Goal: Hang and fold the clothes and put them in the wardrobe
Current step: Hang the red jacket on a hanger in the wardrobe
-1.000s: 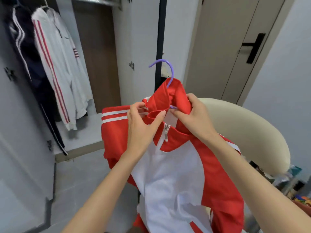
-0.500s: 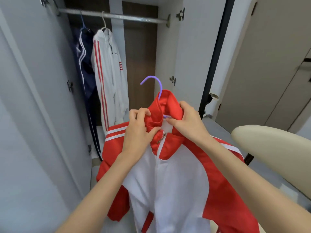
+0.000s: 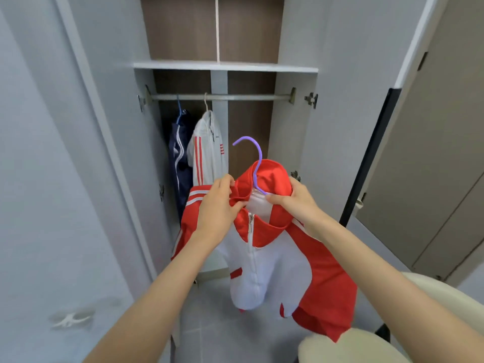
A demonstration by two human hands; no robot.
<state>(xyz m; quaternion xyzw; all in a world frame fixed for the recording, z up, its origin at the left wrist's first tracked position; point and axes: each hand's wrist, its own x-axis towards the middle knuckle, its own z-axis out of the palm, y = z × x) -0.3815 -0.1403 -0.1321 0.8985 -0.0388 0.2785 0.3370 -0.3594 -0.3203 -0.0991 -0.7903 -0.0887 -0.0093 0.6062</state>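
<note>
A red and white zip jacket [image 3: 272, 260] hangs on a purple hanger [image 3: 255, 155] whose hook sticks up out of the red collar. My left hand [image 3: 218, 208] pinches the left side of the collar. My right hand [image 3: 293, 199] grips the right side of the collar together with the hanger's arm. I hold the jacket in front of the open wardrobe, below its metal rail [image 3: 222, 97]. The rest of the hanger is hidden inside the jacket.
On the rail's left part hang a navy jacket [image 3: 179, 158] and a white jacket with red stripes [image 3: 207, 150]. A shelf [image 3: 225, 66] lies above the rail. The wardrobe doors [image 3: 86, 153] stand open on both sides. A cream chair back [image 3: 392, 334] is at lower right.
The view has swung from the chair to face the wardrobe squarely. Both hands carried the jacket with it, keeping their hold on the collar; the rail and shelf are now in full view.
</note>
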